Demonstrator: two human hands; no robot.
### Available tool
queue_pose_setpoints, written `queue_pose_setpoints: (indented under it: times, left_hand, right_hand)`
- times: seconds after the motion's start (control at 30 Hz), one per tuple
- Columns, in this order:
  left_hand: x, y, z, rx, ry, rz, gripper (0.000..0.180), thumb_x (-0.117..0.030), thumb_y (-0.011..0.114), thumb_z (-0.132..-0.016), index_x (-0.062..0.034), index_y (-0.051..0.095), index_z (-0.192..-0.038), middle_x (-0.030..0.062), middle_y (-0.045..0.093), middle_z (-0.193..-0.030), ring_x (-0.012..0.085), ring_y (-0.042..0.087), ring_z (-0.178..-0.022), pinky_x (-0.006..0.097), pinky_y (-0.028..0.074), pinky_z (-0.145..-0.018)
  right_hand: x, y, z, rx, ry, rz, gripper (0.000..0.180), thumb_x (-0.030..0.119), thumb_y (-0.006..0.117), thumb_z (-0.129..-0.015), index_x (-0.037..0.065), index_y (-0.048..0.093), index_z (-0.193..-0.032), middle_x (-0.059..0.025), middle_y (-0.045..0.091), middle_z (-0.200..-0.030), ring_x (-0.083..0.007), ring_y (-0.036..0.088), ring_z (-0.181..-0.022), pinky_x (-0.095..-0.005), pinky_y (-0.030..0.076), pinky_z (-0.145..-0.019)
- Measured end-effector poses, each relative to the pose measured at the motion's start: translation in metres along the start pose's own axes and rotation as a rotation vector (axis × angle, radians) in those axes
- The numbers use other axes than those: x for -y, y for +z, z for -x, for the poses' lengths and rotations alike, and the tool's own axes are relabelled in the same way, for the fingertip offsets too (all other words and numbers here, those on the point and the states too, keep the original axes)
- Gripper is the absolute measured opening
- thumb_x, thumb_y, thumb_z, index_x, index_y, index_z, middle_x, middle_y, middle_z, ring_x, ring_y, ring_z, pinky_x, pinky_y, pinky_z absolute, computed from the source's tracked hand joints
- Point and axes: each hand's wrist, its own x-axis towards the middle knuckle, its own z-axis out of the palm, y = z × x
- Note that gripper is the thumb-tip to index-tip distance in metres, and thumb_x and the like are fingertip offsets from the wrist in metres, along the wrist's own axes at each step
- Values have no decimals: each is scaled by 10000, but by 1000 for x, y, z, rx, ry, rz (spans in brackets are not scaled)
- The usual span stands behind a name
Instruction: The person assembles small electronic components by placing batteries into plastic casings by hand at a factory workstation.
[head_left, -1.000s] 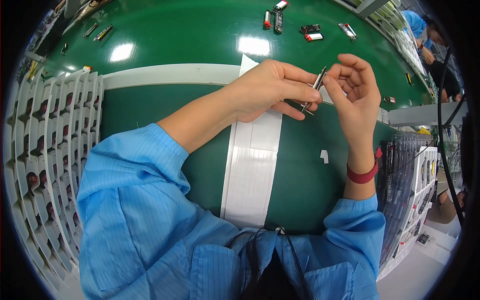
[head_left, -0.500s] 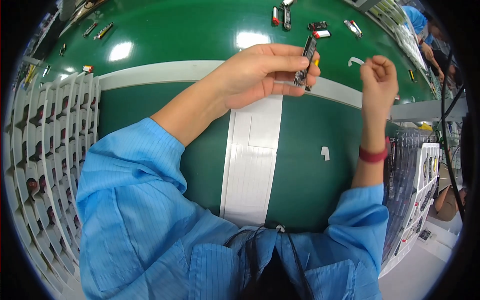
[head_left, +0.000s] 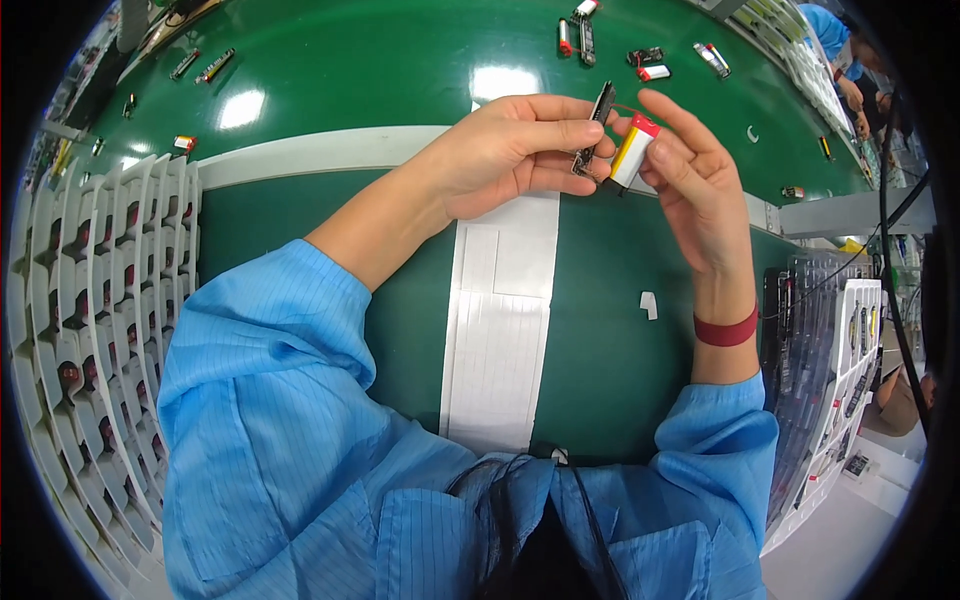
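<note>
Pinched in my left hand is a narrow black circuit board, tilted with its upper end leaning right. Just to its right, my right hand grips a small battery, white and yellow with a red end, between thumb and fingers. A thin red wire runs between the board and the battery. Both pieces are held up over the white rail that crosses the bench. Below my hands lies a strip of white label sheets, and a small white peeled piece rests on the green mat.
Several boards with batteries lie on the shiny green surface beyond the rail. Stacked white trays stand at left, clear and white trays at right. A black cable hangs at right, near another person's arm.
My right hand came left and down from the far right and took hold of the battery. The battery now stands apart from the board. A curled white strip near that hand has shifted.
</note>
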Motion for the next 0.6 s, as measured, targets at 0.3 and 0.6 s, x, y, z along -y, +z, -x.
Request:
queue_pose_setpoints:
  times: [0.3, 0.6]
  left_hand:
    - [5, 10, 1, -31, -5, -191, 375, -108, 598, -825, -11, 514, -1176, 94, 622, -966, 142, 615, -840, 276, 539, -742]
    - [15, 14, 0, -120, 45, -222, 426, -115, 641, -798, 19, 503, -1178, 100, 637, -942, 157, 631, -806, 283, 540, -721]
  right_hand:
    - [5, -7, 0, -36, 46, 69, 335, 65, 648, -782, -21, 516, -1077, -113, 642, -890, -125, 615, -784, -246, 501, -710]
    - [2, 10, 2, -215, -135, 339, 318, 61, 697, -739, -40, 522, -984, -118, 636, -807, -133, 623, -726, -221, 511, -646]
